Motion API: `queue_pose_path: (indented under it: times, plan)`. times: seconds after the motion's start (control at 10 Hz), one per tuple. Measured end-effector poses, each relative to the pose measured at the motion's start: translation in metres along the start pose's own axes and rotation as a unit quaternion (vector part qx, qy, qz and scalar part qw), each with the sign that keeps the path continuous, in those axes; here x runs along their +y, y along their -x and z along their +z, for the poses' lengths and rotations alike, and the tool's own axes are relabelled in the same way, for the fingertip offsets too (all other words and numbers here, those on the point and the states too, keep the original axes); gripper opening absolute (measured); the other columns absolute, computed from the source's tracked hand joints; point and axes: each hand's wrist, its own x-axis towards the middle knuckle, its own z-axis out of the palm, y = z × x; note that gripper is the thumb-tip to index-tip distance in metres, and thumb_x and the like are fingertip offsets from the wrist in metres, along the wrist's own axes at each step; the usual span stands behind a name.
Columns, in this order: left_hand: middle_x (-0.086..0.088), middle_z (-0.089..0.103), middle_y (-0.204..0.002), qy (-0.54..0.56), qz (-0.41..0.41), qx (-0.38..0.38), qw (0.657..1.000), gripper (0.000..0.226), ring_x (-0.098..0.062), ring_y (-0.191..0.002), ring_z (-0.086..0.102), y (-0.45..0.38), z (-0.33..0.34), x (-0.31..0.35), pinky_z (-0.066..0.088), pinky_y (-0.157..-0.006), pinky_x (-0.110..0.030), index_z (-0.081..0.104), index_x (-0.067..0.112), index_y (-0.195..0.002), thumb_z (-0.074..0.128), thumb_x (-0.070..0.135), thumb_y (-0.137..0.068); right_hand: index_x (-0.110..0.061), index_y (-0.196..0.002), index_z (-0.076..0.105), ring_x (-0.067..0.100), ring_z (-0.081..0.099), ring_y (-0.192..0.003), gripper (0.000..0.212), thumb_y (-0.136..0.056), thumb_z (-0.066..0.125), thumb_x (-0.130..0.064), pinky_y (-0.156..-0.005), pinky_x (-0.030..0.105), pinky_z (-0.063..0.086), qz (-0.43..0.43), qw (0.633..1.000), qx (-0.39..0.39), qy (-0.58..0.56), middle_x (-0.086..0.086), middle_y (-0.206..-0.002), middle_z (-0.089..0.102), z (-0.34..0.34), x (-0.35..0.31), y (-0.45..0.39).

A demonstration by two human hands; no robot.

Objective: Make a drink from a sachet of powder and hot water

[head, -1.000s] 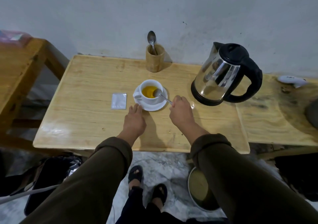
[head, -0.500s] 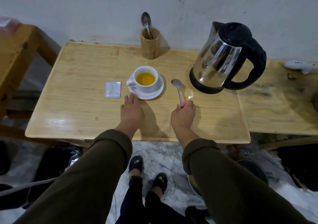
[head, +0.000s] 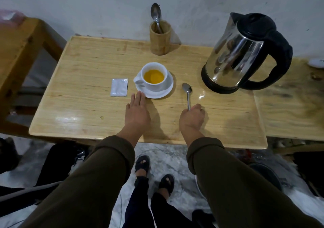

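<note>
A white cup [head: 154, 77] full of orange-yellow drink stands on a white saucer [head: 157, 92] in the middle of the wooden table [head: 84, 108]. My left hand [head: 136, 113] lies flat and open on the table, its fingertips touching the saucer's near rim. My right hand [head: 192, 119] grips the handle end of a metal spoon [head: 187, 92]. The spoon lies on the table to the right of the saucer, bowl pointing away. A white sachet [head: 119, 87] lies flat to the left of the cup. A steel kettle [head: 245, 52] with a black handle stands at the back right.
A bamboo holder [head: 159, 38] with another spoon [head: 155, 14] stands at the back edge by the wall. A wooden bench [head: 15, 52] is to the left, another wooden surface [head: 289, 101] to the right. My feet and a round metal lid are on the marble floor below.
My right hand took the spoon out of the cup and brought it down onto the table right of the saucer. My left hand stayed by the saucer.
</note>
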Motion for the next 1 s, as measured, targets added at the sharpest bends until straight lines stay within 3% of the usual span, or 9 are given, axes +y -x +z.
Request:
queue_pose_path:
  times: [0.6,0.8,1.0]
  plan:
    - [-0.004,-0.001,-0.162,0.009,-0.005,-0.002,1.0,0.064,-0.022,-0.15,-0.003,0.001,0.002,-0.001,0.016,-0.121,-0.042,0.003,0.011,-0.151,0.033,0.006,-0.095,0.003,-0.11,0.056,0.033,0.056,-0.111,0.032,-0.087,0.056,-0.019,-0.086,0.038,0.047,0.016,1.0,-0.011,0.024,0.019,-0.119,0.058,0.001,-0.004,-0.005]
    - [-0.004,0.0,-0.162,0.011,-0.006,-0.008,1.0,0.062,-0.021,-0.15,-0.003,0.01,-0.016,0.001,0.015,-0.122,-0.04,0.005,0.01,-0.151,0.033,0.009,-0.096,0.002,-0.12,0.05,0.03,0.051,-0.12,0.044,-0.09,0.056,-0.029,-0.091,0.037,0.046,-0.023,0.999,0.022,0.032,0.017,-0.127,0.053,-0.016,-0.015,0.003]
    - [-0.005,0.004,-0.162,0.1,-0.009,-0.025,0.995,0.061,-0.018,-0.15,0.006,0.027,-0.043,-0.003,0.022,-0.119,-0.033,0.008,0.007,-0.151,0.037,0.013,-0.097,-0.005,-0.114,0.058,0.027,0.054,-0.113,0.034,-0.092,0.052,-0.03,-0.085,0.033,0.045,-0.073,0.996,0.037,-0.026,0.012,-0.121,0.057,-0.036,-0.031,0.025]
